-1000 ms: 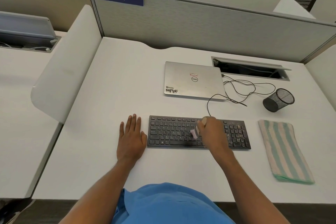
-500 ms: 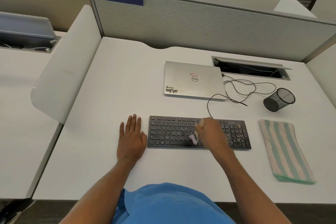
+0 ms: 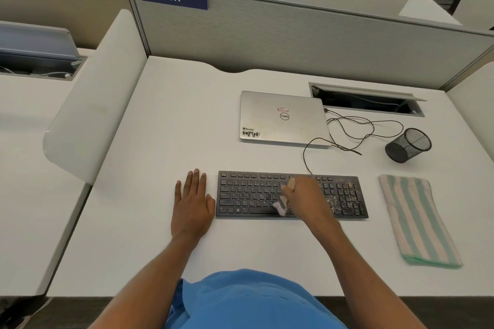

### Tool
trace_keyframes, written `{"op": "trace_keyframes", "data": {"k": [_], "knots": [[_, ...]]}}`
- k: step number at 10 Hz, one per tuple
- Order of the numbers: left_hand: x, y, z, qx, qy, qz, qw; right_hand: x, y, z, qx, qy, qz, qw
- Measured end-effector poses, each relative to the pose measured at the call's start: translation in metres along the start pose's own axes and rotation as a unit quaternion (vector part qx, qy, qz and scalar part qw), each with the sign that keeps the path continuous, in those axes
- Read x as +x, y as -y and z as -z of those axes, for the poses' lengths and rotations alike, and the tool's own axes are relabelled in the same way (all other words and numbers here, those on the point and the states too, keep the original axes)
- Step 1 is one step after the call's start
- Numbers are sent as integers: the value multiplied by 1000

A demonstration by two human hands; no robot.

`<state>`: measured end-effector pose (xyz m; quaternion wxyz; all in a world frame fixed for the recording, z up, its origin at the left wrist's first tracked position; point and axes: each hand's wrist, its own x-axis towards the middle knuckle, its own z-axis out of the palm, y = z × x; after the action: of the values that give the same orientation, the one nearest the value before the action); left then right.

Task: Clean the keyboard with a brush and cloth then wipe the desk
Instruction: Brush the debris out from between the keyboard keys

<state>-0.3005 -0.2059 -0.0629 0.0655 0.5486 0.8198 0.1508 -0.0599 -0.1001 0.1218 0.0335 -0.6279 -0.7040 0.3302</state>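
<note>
A black keyboard (image 3: 251, 193) lies on the white desk (image 3: 165, 125), with pale crumbs scattered over its right keys. My right hand (image 3: 307, 196) is over the keyboard's middle, shut on a small brush (image 3: 281, 204) whose pale bristles touch the lower key rows. My left hand (image 3: 193, 201) lies flat on the desk, fingers apart, just left of the keyboard's edge. A folded cloth (image 3: 417, 219) with green and beige stripes lies on the desk to the right of the keyboard.
A closed silver laptop (image 3: 283, 117) sits behind the keyboard, with thin black cables (image 3: 358, 128) trailing to a cable slot (image 3: 366, 100). A black mesh cup (image 3: 407, 145) lies on its side at the right. Grey partitions bound the desk behind.
My right hand has drawn the brush down and left across the keys, from the middle rows to the bottom rows. The left hand has stayed put.
</note>
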Motion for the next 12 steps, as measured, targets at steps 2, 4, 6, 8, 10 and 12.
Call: {"op": "trace_keyframes", "data": {"k": [2, 4, 6, 8, 10, 12], "knots": [[0, -1, -1, -3, -5, -1, 1000, 3, 21, -15, 21, 65, 71, 995], [0, 1, -1, -2, -4, -3, 1000, 3, 15, -6, 67, 87, 38, 993], [1, 1, -3, -3, -5, -3, 1000, 31, -21, -5, 135, 14, -72, 988], [1, 1, -2, -1, -6, -4, 1000, 10, 8, -16, 82, 84, 20, 993], [1, 0, -2, 2, -5, -4, 1000, 10, 8, -20, 26, 99, 46, 994], [1, 0, -2, -4, -9, -2, 1000, 9, -18, 8, 75, 52, -15, 996]]}}
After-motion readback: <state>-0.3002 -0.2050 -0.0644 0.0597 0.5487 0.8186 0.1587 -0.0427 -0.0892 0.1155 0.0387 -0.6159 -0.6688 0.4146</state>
